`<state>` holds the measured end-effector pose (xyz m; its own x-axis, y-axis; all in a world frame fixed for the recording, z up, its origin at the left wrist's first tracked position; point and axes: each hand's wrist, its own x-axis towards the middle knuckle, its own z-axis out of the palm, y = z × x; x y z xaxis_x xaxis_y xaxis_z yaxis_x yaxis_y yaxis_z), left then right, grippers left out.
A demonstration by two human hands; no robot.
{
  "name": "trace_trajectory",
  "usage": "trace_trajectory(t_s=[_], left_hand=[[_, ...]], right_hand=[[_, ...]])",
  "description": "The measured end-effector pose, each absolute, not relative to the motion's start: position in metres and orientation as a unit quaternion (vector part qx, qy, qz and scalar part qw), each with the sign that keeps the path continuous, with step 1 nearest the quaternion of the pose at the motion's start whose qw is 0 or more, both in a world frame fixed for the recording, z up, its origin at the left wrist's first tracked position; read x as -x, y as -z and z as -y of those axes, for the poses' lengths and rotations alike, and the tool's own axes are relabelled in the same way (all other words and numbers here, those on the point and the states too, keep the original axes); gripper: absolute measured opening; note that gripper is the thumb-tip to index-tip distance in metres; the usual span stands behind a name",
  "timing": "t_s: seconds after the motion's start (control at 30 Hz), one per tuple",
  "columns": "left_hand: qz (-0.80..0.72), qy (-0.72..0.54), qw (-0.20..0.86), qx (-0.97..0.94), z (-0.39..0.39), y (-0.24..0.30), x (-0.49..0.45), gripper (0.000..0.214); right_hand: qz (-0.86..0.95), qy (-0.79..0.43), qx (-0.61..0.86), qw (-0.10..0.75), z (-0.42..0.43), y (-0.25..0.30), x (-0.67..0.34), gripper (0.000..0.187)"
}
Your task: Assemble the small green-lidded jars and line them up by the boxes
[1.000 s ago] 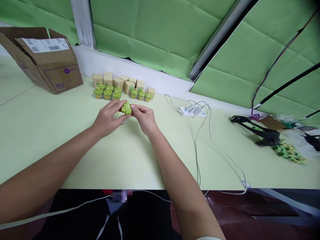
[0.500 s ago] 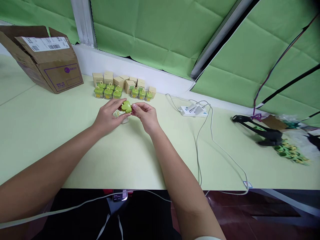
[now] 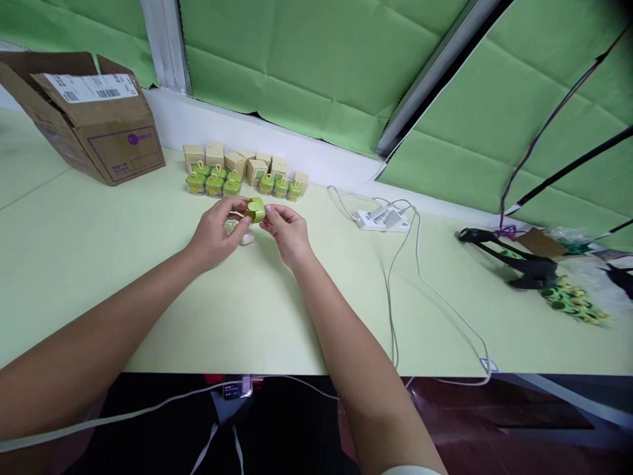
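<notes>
Holding a green lid [image 3: 256, 210] between left hand [image 3: 216, 231] and right hand [image 3: 287, 233]

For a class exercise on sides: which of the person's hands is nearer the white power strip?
The right hand is nearer, some way left of the white power strip. The left hand is farther, on the right hand's far side; both hold a green plastic piece.

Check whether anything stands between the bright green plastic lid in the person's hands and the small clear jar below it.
Nothing visible, though the left hand partly hides the small clear jar below the bright green plastic lid; the right hand holds the lid's other side.
</notes>
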<state>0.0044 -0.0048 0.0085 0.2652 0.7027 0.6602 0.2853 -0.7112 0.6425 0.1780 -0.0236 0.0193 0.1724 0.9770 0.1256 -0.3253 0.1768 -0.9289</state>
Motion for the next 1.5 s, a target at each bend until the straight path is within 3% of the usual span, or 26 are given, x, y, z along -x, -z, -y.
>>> trace_trajectory(t_s=[0.47, 0.83, 1.13, 1.5], left_hand=[[-0.338, -0.487, 0.142, -0.793, 0.004, -0.014, -0.003, 0.022], [-0.337, -0.423, 0.16, -0.826, 0.008, -0.017, 0.0, 0.026], [-0.361, -0.374, 0.194, -0.832, 0.009, -0.019, 0.001, 0.013], [-0.362, -0.453, 0.164, -0.798, 0.006, -0.016, 0.002, 0.007]], right_hand=[[0.447, -0.527, 0.404, 0.6, 0.031, -0.021, -0.17, 0.048], [0.47, -0.546, 0.388, 0.575, 0.036, -0.023, -0.163, 0.05], [0.491, -0.563, 0.385, 0.541, 0.037, -0.027, -0.168, 0.034], [0.409, -0.55, 0.48, 0.548, 0.022, -0.026, -0.185, 0.021]])
